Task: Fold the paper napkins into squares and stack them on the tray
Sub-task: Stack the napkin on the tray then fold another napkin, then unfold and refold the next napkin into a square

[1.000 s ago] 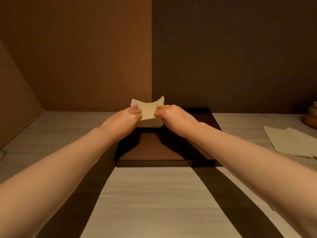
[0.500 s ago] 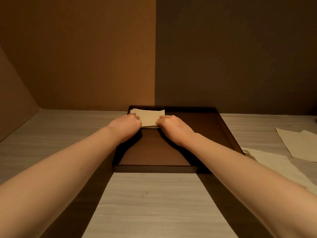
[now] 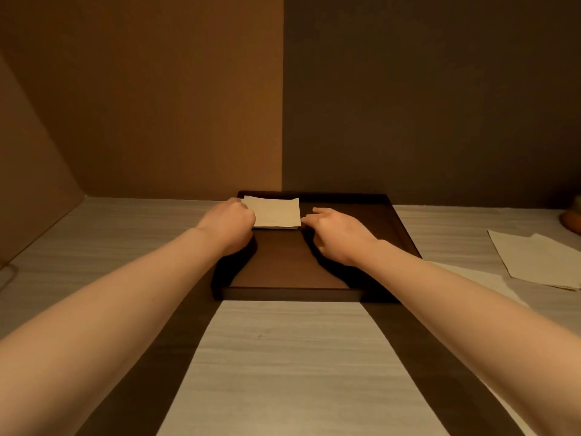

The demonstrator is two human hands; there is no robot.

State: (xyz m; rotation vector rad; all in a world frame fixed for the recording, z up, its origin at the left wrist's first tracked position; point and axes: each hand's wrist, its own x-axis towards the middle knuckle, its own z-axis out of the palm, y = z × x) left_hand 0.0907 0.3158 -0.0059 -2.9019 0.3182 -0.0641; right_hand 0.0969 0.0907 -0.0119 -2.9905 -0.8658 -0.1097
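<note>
A folded cream napkin square [image 3: 276, 213] lies flat on a small stack in the far left corner of the dark brown tray [image 3: 289, 292]. My left hand [image 3: 232, 224] has its fingers curled at the napkin's left edge and covers that corner, still holding it. My right hand [image 3: 338, 231] lies on the tray floor just right of the napkin. Its fingers are loosely spread, with the fingertips at the napkin's right edge and nothing in its grasp.
Unfolded cream napkins [image 3: 534, 257] lie on the pale wood-grain table to the right of the tray, one sheet [image 3: 478, 278] reaching under my right forearm. An orange rounded object [image 3: 572, 220] sits at the far right edge. Brown walls close off the back and left.
The napkin went from held up over the tray to lying flat on the stack. My right hand has let go and slid to the right; my left hand stays at the left edge.
</note>
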